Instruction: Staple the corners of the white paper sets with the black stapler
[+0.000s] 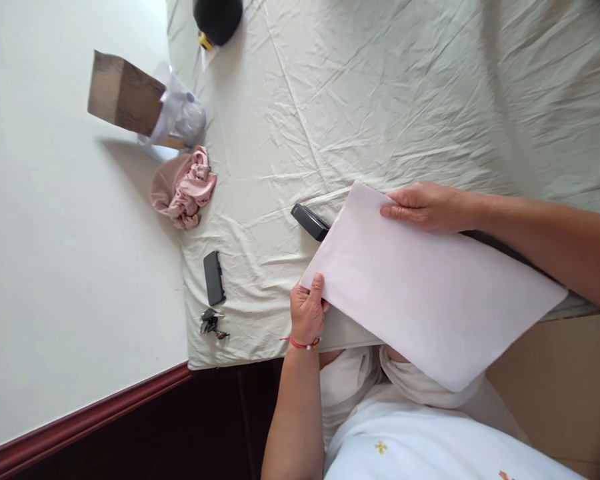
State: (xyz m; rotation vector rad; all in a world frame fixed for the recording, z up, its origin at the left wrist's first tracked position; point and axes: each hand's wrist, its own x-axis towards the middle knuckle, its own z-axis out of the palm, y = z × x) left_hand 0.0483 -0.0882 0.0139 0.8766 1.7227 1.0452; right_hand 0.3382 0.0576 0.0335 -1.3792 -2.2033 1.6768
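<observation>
A large pale pink sheet of paper (pixel 420 287) lies tilted over the near edge of a bed covered with a wrinkled cream sheet (pixel 380 100). My left hand (pixel 307 310), with a red thread bracelet at the wrist, pinches the paper's near left corner. My right hand (pixel 427 207) grips the paper's far edge with the fingers on top. A black stapler (pixel 310 222) lies on the bed just left of the paper, partly under its corner.
A small black flat object (pixel 214 277) and a bunch of keys (pixel 211 323) lie near the bed's left edge. A pink crumpled cloth (pixel 185 188), a cardboard box with a plastic bag (pixel 140 103) and a black round object (pixel 218 19) sit against the white wall (pixel 55 253).
</observation>
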